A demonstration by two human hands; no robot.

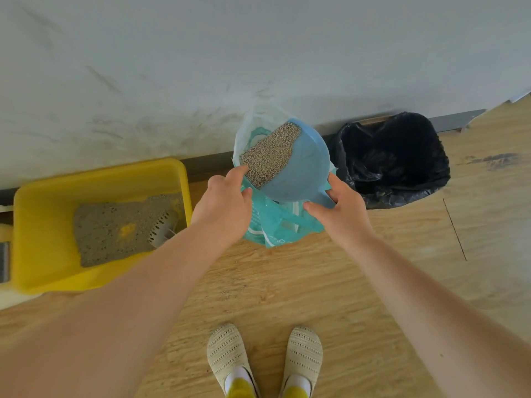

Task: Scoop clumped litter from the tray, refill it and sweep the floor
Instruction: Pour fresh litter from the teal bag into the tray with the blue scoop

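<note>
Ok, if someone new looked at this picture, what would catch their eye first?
Probably the blue scoop heaped with grey litter, held up in the middle over the teal litter bag, right hand on its handle and left hand at its rim. Next, the bright yellow tray at left by the wall, and the black bin bag at right.

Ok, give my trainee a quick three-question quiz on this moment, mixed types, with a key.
1. True or false: the blue scoop holds litter.
2. Which hand holds the scoop's handle? A) left B) right
3. Fill in: the slotted white scoop lies in the yellow ____.

Key: 1 true. 2 B: the right hand grips the handle, while the left hand grips the teal bag. 3 tray.
</note>
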